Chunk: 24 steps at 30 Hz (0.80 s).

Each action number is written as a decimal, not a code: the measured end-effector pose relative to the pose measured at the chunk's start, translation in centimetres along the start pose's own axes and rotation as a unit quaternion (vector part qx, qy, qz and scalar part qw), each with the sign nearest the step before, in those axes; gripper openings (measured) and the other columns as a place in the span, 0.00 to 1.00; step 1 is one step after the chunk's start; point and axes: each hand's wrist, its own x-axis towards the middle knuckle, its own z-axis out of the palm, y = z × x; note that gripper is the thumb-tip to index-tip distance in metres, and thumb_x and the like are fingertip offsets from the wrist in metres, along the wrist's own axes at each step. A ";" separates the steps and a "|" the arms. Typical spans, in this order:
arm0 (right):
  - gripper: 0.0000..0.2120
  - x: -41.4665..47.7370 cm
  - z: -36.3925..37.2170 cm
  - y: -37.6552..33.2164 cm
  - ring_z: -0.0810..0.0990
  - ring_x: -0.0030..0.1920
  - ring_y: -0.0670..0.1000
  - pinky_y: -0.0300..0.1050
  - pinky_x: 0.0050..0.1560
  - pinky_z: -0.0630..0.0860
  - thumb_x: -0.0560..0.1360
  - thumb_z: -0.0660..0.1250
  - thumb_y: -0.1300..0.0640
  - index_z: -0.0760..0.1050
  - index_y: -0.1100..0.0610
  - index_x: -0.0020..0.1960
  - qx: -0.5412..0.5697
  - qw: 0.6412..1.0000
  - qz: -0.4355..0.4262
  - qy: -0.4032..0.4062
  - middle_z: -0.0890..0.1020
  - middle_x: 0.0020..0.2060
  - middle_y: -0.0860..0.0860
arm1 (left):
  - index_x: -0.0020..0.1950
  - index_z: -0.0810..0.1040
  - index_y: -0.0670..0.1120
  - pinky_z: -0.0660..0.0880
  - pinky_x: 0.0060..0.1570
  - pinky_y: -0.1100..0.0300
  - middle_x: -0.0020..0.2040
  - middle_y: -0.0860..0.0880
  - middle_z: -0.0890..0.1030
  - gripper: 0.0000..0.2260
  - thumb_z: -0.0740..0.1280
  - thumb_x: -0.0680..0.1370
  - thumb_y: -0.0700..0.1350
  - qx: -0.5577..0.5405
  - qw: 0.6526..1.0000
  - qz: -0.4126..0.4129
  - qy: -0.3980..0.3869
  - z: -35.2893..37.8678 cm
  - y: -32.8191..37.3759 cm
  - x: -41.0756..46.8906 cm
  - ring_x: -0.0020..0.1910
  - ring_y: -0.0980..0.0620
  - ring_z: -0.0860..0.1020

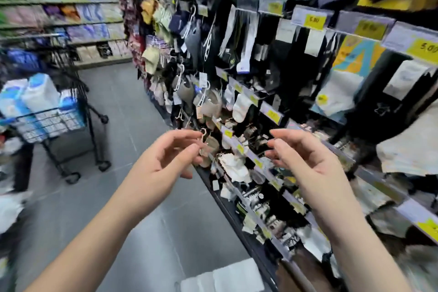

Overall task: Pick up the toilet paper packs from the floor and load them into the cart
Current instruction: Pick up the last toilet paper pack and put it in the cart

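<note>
A black wire cart (pixel 71 123) stands at the left on the grey floor, with blue-and-white toilet paper packs (pixel 40 95) standing in its basket. Another white pack (pixel 227 275) lies on the floor at the bottom edge, below my arms. My left hand (pixel 163 156) and my right hand (pixel 305 159) are both raised in front of the sock rack, fingers loosely curled, holding nothing. The left fingertips sit close to a small hanger hook on the rack. The view is blurred by motion.
A rack of hanging socks and caps (pixel 260 78) with yellow price tags fills the right side. Shelves of packaged goods (pixel 71 12) line the far left wall. A dark figure and white bags (pixel 11 197) are at the left edge. Grey floor (pixel 123 197) runs between cart and rack.
</note>
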 end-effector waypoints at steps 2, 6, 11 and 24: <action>0.14 0.4 0.1 2.3 0.86 0.51 0.48 0.36 0.54 0.80 0.73 0.70 0.48 0.83 0.52 0.56 0.003 1.000 0.026 -0.012 0.87 0.50 0.51 | 0.61 0.80 0.53 0.81 0.46 0.57 0.56 0.51 0.85 0.19 0.68 0.73 0.60 0.000 0.999 -0.030 0.016 -0.2 -2.1 0.0 0.52 0.52 0.84; 0.09 1.1 -0.5 7.4 0.85 0.51 0.47 0.34 0.54 0.79 0.77 0.70 0.53 0.83 0.52 0.56 -0.007 0.995 0.093 -0.034 0.87 0.49 0.51 | 0.62 0.80 0.52 0.81 0.46 0.60 0.56 0.49 0.84 0.20 0.70 0.73 0.59 -0.009 0.994 -0.088 0.060 0.6 -6.4 0.2 0.52 0.53 0.84; 0.09 2.4 -1.7 15.2 0.86 0.51 0.50 0.34 0.52 0.79 0.78 0.70 0.58 0.82 0.56 0.57 -0.004 0.985 0.161 -0.055 0.87 0.49 0.53 | 0.64 0.79 0.50 0.82 0.48 0.60 0.58 0.47 0.83 0.18 0.70 0.76 0.53 -0.007 0.978 -0.169 0.122 1.6 -13.3 -0.1 0.54 0.54 0.84; 0.08 -1.5 -1.7 46.2 0.84 0.46 0.37 0.26 0.43 0.75 0.79 0.71 0.59 0.82 0.52 0.57 -0.074 0.936 0.342 -0.029 0.87 0.48 0.43 | 0.68 0.73 0.53 0.84 0.49 0.58 0.57 0.49 0.81 0.20 0.74 0.78 0.50 0.002 0.900 -0.374 0.222 3.9 -42.6 -7.2 0.59 0.49 0.82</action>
